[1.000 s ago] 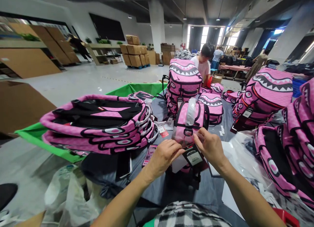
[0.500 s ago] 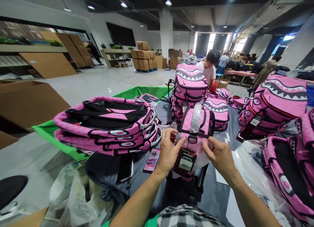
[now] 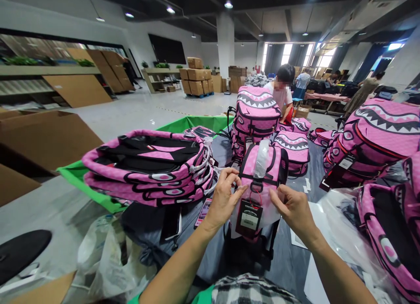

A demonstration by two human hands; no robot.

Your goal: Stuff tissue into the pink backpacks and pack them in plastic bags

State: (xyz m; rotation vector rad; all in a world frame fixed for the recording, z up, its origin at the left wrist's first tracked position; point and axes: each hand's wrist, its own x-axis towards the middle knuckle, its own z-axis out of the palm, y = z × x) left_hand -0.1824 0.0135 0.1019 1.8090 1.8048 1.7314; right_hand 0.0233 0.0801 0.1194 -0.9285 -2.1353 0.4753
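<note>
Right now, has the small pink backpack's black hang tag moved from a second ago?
Yes, leftward: the black hang tag was right of the middle of the large shark-mouth backpack behind; now it hangs left of it.

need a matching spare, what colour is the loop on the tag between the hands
The loop on the tag is red, clearest in the head view.

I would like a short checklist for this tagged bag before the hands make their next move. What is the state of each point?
1. Tag label visible: ok, facing the camera.
2. Tag attached: ok, hanging by a red loop at the bag.
3. Wrap on bag: ok.
4. Left hand grip: cannot tell.
5. Right hand grip: cannot tell.
6. Phone fully visible: not ok, partly hidden by the left arm.
</note>
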